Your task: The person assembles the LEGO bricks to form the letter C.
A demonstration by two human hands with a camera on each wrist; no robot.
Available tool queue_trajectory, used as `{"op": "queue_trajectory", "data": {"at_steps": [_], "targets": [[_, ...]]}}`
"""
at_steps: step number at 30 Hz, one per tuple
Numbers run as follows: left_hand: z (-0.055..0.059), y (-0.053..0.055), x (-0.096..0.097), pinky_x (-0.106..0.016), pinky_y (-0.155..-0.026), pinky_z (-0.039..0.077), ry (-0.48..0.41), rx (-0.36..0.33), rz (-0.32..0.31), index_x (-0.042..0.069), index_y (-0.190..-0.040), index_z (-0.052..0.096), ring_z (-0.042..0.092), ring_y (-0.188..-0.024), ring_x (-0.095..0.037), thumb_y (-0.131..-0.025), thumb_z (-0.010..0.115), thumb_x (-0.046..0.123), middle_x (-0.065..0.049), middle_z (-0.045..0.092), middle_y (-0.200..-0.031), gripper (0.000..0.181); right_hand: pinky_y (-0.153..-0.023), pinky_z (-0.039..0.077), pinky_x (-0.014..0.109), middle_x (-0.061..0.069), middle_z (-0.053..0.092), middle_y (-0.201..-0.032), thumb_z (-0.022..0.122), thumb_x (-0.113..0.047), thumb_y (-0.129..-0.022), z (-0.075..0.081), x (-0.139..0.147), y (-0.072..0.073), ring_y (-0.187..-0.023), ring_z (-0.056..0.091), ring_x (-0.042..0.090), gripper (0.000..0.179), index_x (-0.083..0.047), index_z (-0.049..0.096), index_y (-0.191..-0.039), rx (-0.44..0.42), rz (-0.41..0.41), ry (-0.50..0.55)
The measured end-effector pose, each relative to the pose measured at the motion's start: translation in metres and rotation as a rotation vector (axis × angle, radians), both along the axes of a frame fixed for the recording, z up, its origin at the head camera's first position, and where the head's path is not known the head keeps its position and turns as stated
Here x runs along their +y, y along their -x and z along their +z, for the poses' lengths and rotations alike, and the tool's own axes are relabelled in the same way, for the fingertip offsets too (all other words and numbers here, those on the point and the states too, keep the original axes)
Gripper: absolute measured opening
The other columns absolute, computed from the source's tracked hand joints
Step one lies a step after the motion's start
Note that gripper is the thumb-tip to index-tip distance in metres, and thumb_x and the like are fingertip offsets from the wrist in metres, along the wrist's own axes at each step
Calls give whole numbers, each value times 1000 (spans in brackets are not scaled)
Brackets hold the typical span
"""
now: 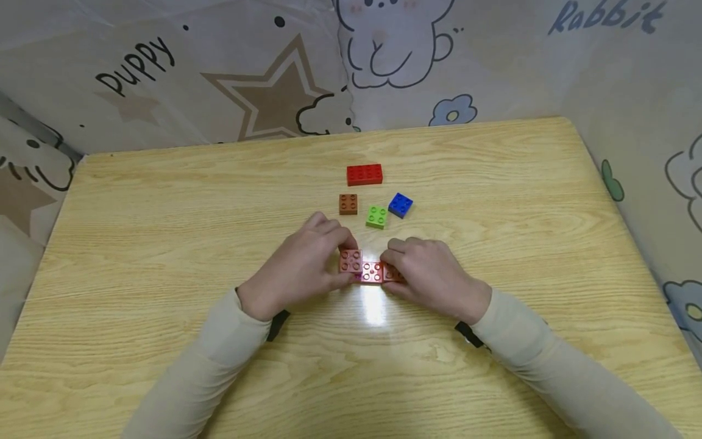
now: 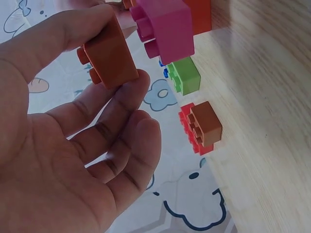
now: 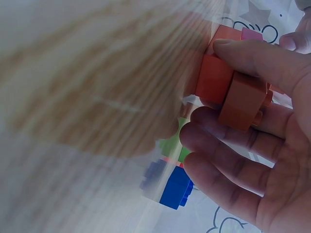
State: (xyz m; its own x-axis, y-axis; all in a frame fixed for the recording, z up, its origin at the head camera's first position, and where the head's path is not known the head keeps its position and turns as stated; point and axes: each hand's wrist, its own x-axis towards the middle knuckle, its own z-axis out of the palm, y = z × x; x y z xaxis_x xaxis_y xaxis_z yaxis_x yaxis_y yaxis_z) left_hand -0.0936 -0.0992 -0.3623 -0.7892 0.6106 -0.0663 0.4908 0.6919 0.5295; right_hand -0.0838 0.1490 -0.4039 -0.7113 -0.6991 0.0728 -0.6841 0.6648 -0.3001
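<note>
My left hand (image 1: 304, 265) pinches a small brown brick (image 2: 111, 53) between thumb and fingers, studs up in the head view. It overlaps the left end of a joined row of bricks there. At that end is a pink brick (image 2: 170, 31), mostly covered in the head view. Beside it in the row sits a red brick (image 1: 372, 272). My right hand (image 1: 428, 271) grips the row's right end, thumb on one side and fingers on the other. A second brown brick (image 3: 243, 101) stands on top of the red part (image 3: 214, 77) there, partly hidden by the fingers.
Beyond the hands on the wooden table (image 1: 164, 244) lie a loose brown brick (image 1: 348, 204), a light green brick (image 1: 376, 217), a blue brick (image 1: 401, 205) and a longer red brick (image 1: 364, 175). Patterned sheeting (image 1: 219, 49) rises behind the table's far edge.
</note>
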Motion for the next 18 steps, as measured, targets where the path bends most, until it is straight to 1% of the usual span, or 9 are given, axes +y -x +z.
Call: {"op": "queue_trajectory", "data": {"at_steps": [5, 11, 18], "targets": [[-2, -1, 1, -41, -93, 52, 9, -1, 1, 7, -115, 76, 53, -110, -24, -85, 96, 18, -4, 72, -116, 37, -57, 47, 30, -4, 59, -81, 94, -22, -88, 0, 0, 0, -68, 49, 11, 27, -5, 76, -99, -2, 0, 2], [-4, -1, 2, -40, -92, 51, 13, 3, -1, 7, -113, 76, 53, -108, -24, -85, 96, 18, -4, 72, -114, 36, -56, 45, 30, -5, 57, -79, 94, -22, -88, 0, 1, 0, -68, 48, 11, 28, -4, 76, -99, -3, 0, 8], [-7, -2, 2, -40, -92, 50, 14, 6, -9, 8, -112, 75, 54, -107, -24, -86, 95, 19, -4, 72, -114, 35, -57, 47, 31, -4, 60, -81, 94, -22, -88, 0, 1, 0, -68, 49, 11, 28, -4, 76, -99, 0, 0, 3]]}}
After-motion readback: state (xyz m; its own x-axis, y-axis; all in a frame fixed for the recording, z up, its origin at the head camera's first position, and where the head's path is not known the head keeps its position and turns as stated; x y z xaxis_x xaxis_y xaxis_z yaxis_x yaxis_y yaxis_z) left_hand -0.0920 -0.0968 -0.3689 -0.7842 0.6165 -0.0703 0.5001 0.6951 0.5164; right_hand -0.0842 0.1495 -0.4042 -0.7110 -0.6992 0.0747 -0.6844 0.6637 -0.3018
